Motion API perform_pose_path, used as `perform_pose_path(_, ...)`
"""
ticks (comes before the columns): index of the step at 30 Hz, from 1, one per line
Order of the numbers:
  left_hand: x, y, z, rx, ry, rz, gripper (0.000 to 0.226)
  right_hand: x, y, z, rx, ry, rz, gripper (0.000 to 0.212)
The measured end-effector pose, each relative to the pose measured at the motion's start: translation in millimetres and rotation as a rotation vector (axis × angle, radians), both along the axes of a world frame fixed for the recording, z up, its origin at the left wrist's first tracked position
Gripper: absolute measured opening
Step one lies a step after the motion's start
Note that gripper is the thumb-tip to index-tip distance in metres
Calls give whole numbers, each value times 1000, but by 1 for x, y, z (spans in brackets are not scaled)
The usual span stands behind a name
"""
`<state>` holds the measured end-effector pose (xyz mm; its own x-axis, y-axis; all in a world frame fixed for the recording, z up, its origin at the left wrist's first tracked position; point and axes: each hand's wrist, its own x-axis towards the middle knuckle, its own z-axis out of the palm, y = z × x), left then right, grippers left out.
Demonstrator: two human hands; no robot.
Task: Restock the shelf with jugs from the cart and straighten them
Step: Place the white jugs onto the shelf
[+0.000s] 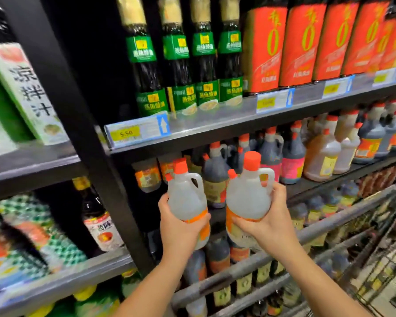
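Left hand (181,225): fingers curled round the lower body of the left jug (185,195), which is pale, orange-capped and upright. Right hand (272,216): grips the right jug (247,197) likewise. Both jugs are held apart before the shelf (325,179) of dark jugs (215,177), above the cart rail (329,227).

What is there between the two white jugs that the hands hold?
Nothing sits between the left jug and the right jug; in the head view the gap shows only a dark jug behind, on the shelf.
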<state>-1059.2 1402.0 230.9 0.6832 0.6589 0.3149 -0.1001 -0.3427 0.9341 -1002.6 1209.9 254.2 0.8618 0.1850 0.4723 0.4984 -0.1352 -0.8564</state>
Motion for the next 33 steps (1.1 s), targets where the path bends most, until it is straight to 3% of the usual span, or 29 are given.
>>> perform_pose_path(10, 26, 9, -11, -12, -5, 335, 101, 32, 33, 2, -12, -29, 236, 84)
perform_pose_path(17, 54, 24, -18, -37, -13, 443, 104, 48, 32, -8, -3, -23, 330, 90)
perform_pose_path(22, 75, 49, -17, -105, 34, 487, 103, 55, 28, -11, -12, -22, 378, 88)
perform_pose_path(26, 96, 69, -8, -101, 292, 548, 103, 60, 25, -10, -2, -2, 401, 89)
perform_pose_path(33, 110, 87, -11, -140, 241, 642, 110, 63, 23, -9, -3, 27, 396, 88)
